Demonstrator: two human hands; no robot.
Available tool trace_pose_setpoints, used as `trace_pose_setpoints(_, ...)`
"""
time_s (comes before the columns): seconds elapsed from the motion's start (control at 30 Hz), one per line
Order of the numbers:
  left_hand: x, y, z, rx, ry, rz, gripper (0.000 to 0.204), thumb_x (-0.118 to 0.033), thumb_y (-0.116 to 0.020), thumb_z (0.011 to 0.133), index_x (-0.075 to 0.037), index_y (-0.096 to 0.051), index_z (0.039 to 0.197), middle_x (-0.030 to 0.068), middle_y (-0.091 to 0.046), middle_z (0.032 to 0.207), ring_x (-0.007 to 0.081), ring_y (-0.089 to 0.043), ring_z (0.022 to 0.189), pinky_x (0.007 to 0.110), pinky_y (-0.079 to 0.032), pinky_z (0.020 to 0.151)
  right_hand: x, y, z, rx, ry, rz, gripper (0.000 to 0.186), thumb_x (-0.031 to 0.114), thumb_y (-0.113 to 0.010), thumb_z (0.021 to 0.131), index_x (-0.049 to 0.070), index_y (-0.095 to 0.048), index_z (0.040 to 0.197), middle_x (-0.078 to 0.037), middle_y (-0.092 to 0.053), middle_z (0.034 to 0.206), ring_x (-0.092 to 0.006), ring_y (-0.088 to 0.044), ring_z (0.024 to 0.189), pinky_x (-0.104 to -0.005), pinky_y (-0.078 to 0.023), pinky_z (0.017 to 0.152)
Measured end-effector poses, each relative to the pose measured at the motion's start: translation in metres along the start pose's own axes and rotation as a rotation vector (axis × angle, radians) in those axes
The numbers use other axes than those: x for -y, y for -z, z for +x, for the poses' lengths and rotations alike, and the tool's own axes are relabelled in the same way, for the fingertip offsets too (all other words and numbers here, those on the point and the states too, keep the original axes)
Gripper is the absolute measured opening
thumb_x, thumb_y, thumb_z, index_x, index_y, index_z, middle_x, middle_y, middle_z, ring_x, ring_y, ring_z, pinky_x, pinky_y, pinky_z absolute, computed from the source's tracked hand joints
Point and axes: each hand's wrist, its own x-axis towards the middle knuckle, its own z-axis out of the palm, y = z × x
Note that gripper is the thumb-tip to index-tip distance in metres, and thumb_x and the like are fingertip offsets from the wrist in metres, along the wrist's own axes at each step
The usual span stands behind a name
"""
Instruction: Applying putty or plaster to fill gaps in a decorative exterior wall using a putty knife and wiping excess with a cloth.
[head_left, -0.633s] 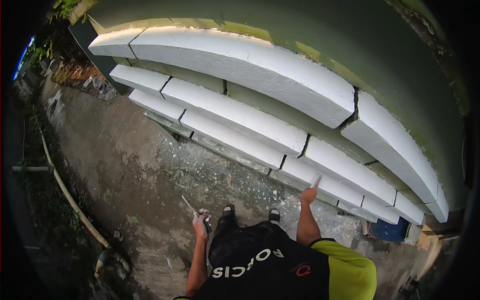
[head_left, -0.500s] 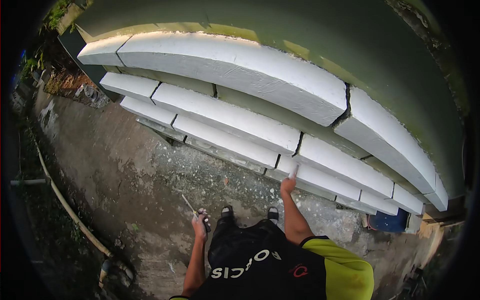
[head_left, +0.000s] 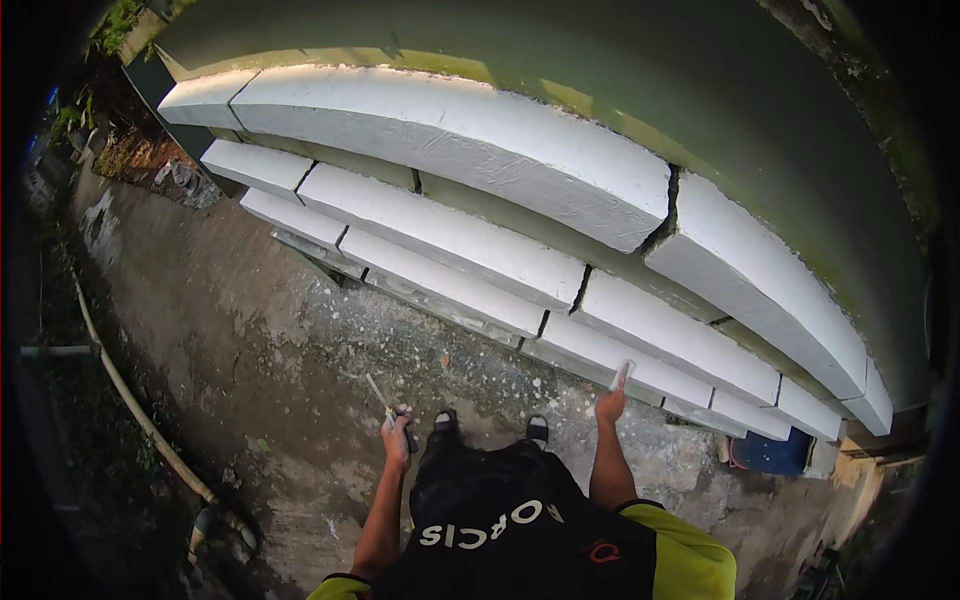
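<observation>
My left hand (head_left: 398,428) is closed round a thin tool (head_left: 376,388) with a long pale blade and what looks like a dark handle; its exact kind is unclear. It hangs over the ground, left of my feet. My right hand (head_left: 609,404) grips a small pale, narrow piece (head_left: 621,375), too small to name. That piece is at the front edge of a low white ledge block (head_left: 665,372); I cannot tell whether it touches. Above and beyond this block run a middle row of white ledge blocks (head_left: 440,225) and a broad top row (head_left: 450,125), with dark gaps between blocks.
A green wall (head_left: 660,80) rises behind the ledges. Stained concrete ground (head_left: 230,300) spreads in front, with white spatters near the ledge. A pale pipe (head_left: 130,400) lies along the left. At the right end stands a blue container (head_left: 772,452).
My right hand has slid right along the low white ledge, with the pale piece in it. My left hand has barely moved. The view has shifted slightly.
</observation>
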Motion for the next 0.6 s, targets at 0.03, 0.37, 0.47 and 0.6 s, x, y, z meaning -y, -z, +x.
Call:
trace_pose_setpoints(0.03,0.001,-0.006,-0.006,-0.023,-0.018,0.001,0.026,-0.014,-0.058,0.088,-0.006,-0.061,0.113,0.0022,-0.066,0.101,0.0119,-0.063,0.078,0.024,-0.045,0.050,-0.032,0.000,0.017,-0.010,-0.192,-0.056,0.082,0.000,-0.054,0.081,0.040,-0.031,0.149,-0.025,-0.067,0.103,-0.0430,-0.066,0.091,-0.0549,-0.050,0.078)
trace_pose_setpoints(0.37,0.055,-0.045,-0.059,-0.127,-0.122,-0.095,0.023,-0.008,-0.056,0.087,-0.001,-0.063,0.108,0.0064,-0.068,0.095,0.0129,-0.064,0.077,0.025,-0.048,0.056,-0.011,-0.019,0.014,0.093,0.365,0.234,0.077,-0.001,-0.054,0.079,0.010,-0.029,0.151,-0.033,-0.050,0.132,-0.0505,-0.060,0.098,-0.0534,-0.048,0.082)
trace_pose_setpoints(0.47,0.064,-0.068,-0.087,-0.151,-0.133,-0.106,0.021,-0.006,-0.057,0.087,0.000,-0.063,0.106,0.0054,-0.068,0.090,0.0125,-0.064,0.074,0.025,-0.048,0.055,0.030,-0.022,-0.017,0.544,0.653,0.177,0.079,-0.002,-0.055,0.078,0.013,-0.030,0.151,-0.033,-0.051,0.129,-0.0528,-0.058,0.095,-0.0553,-0.046,0.080)
trace_pose_setpoints(0.6,0.095,-0.069,-0.112,-0.178,-0.222,-0.042,0.018,-0.008,-0.058,0.089,-0.002,-0.063,0.105,0.0040,-0.067,0.086,0.0119,-0.064,0.073,0.024,-0.048,0.054,0.030,-0.014,-0.023,0.783,0.853,0.043,0.088,-0.005,-0.052,0.076,0.013,-0.017,0.154,-0.032,-0.054,0.124,-0.0526,-0.056,0.098,-0.0552,-0.044,0.084)
